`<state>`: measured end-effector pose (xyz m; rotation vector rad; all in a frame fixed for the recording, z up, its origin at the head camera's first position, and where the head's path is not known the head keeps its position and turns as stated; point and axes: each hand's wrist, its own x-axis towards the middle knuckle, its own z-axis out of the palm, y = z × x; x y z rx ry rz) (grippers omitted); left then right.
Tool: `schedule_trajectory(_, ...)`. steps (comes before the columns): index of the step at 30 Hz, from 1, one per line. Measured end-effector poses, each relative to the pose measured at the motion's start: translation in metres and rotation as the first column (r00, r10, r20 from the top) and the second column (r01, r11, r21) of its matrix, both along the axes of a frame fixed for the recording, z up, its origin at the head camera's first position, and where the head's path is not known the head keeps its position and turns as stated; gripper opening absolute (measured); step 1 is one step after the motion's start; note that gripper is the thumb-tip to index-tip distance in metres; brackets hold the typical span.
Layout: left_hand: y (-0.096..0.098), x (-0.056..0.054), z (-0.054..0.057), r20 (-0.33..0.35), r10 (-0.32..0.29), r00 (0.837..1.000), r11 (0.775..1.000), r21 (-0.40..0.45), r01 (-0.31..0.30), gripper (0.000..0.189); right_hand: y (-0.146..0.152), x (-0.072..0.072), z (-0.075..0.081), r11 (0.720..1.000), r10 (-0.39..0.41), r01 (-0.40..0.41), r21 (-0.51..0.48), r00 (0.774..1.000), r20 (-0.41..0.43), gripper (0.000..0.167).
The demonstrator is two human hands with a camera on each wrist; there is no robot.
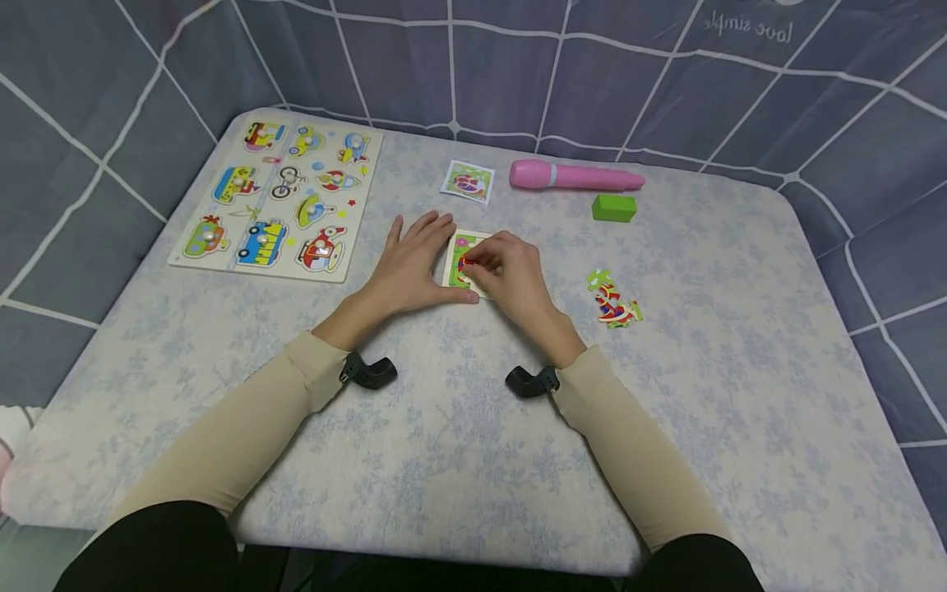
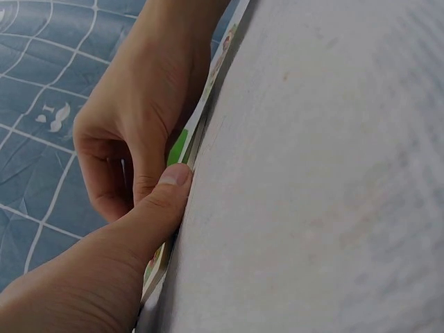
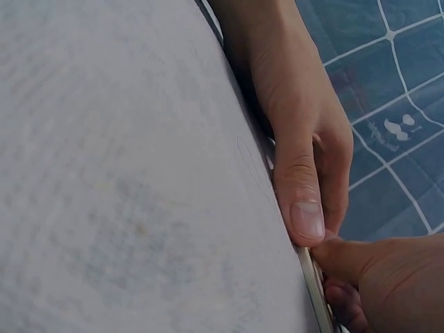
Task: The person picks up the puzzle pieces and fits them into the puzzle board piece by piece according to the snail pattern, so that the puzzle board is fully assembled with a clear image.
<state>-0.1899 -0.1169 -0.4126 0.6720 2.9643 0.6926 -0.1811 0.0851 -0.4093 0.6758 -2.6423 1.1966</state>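
A small square jigsaw board (image 1: pixel 456 261) with a pale frame and a green, red and blue picture lies flat on the table, partly hidden by both hands. My left hand (image 1: pixel 416 267) spreads around its left side, fingers straight toward the far corner and thumb along the near edge. Over the middle of the board, my right hand (image 1: pixel 510 271) has thumb and fingers bent together on a small jigsaw piece (image 1: pixel 468 265) with red on it, mostly covered by the fingertips. To the right lie several loose jigsaw pieces (image 1: pixel 614 302) in a heap.
A large wooden peg puzzle (image 1: pixel 277 197) with vehicle shapes lies at the far left. Beyond the hands are a picture card (image 1: pixel 468 182), a pink microphone-shaped stick (image 1: pixel 580 176) and a green block (image 1: pixel 614 208). A grey-blue gridded curtain (image 1: pixel 503 74) hangs behind the table.
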Motion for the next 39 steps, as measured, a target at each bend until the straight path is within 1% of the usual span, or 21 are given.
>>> schedule_trajectory(7,-0.001,0.0,0.0,-0.004,0.0,1.0,1.0,0.008,0.0,0.121,-0.002,0.001,0.001,1.0,-0.018,0.018,0.014,1.0,0.001,0.009)
schedule_trajectory(12,-0.001,0.0,-0.001,-0.001,0.001,1.0,1.0,0.008,-0.001,0.121,0.0,0.001,0.003,0.999,-0.011,0.011,0.035,1.0,0.007,0.01)
schedule_trajectory(16,0.001,0.0,-0.001,0.001,0.004,1.0,1.0,0.007,-0.004,0.121,0.005,0.003,0.006,0.999,-0.004,0.004,0.037,1.0,0.004,0.012)
schedule_trajectory(19,0.002,-0.001,0.0,0.001,0.01,1.0,1.0,0.003,-0.01,0.121,0.014,0.004,0.008,0.999,-0.015,0.015,0.032,1.0,-0.015,0.012)
schedule_trajectory(22,0.002,-0.001,0.0,0.005,0.015,1.0,1.0,0.001,-0.015,0.121,0.028,0.005,0.011,0.999,-0.035,0.036,0.028,0.999,-0.025,0.012)
schedule_trajectory(26,0.002,0.001,0.002,0.014,0.017,1.0,1.0,0.001,-0.017,0.121,0.054,0.007,0.013,0.996,-0.081,0.082,0.037,0.996,-0.027,0.013)
schedule_trajectory(33,0.001,0.0,0.001,0.018,0.013,1.0,1.0,0.008,-0.013,0.121,0.106,0.015,0.015,0.981,-0.184,0.186,0.05,0.982,-0.039,0.016)
schedule_trajectory(36,0.002,0.0,0.001,0.015,0.011,1.0,1.0,0.01,-0.011,0.121,0.125,0.018,0.016,0.969,-0.231,0.233,0.081,0.972,-0.036,0.02)
schedule_trajectory(39,0.001,0.0,-0.001,0.017,0.01,1.0,1.0,0.006,-0.01,0.121,0.139,0.021,0.016,0.951,-0.274,0.271,0.148,0.962,0.002,0.028)
